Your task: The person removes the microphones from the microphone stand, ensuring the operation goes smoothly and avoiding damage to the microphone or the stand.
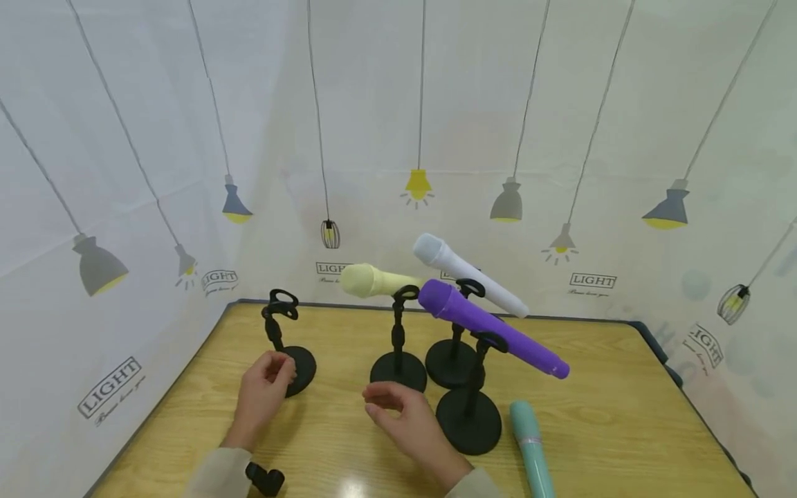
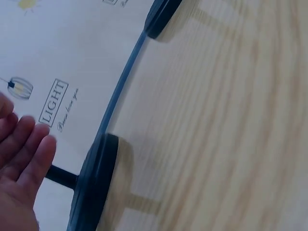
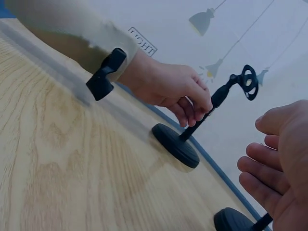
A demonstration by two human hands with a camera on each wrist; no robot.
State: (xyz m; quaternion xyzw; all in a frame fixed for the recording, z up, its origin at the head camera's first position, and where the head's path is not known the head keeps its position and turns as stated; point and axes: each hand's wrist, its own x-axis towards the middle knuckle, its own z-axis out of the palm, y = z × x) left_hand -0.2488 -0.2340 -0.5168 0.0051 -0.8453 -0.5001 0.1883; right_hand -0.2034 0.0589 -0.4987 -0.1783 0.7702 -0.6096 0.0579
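Observation:
My left hand (image 1: 264, 391), fingers loosely bent, hovers beside a black microphone stand (image 1: 301, 372) whose clip holder is bare; in the left wrist view the stand's pole passes behind the fingertips. My right hand (image 1: 407, 422) is half-curled with nothing between thumb and fingers, in front of the stand bearing a yellow microphone (image 1: 373, 280). Right of it, a purple microphone (image 1: 492, 325) rests slanted in a front stand (image 1: 470, 420). Behind that, a white microphone (image 1: 470, 273) lies in another stand (image 1: 450, 363). A teal microphone (image 1: 532, 446) lies on the table.
The wooden table (image 1: 598, 415) has a dark edge and stands against white sheets (image 1: 367, 138) printed with hanging lamps. A black jointed piece (image 1: 266, 479) is at my left wrist. The microphones' handles stick out to the right above the table.

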